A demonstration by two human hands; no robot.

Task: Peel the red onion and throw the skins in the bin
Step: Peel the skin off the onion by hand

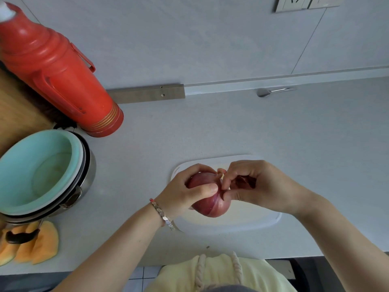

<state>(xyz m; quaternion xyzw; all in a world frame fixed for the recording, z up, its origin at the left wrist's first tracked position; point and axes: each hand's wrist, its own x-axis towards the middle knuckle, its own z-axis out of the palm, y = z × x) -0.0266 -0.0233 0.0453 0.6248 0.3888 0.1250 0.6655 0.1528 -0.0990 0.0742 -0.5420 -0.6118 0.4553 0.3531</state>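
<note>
Left hand (pixel 185 192) wraps the onion (pixel 210 205), thumb laid across its front. Right hand (pixel 259 186) has its fingers curled and pinches the onion at its top. A dark red scrap (pixel 245 182) in that palm is probably loose skin. Onion held over white cutting board (pixel 263 220). Bracelet (pixel 162 213) on left wrist. Further left: pot (pixel 84 186), red flask (pixel 56 70), melon slices (pixel 42 245).

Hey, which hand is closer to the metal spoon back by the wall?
Right. The right hand, pinching onion skin, sits nearly straight in front of the spoon; the left hand, gripping the red onion, is farther off to the left.
</note>
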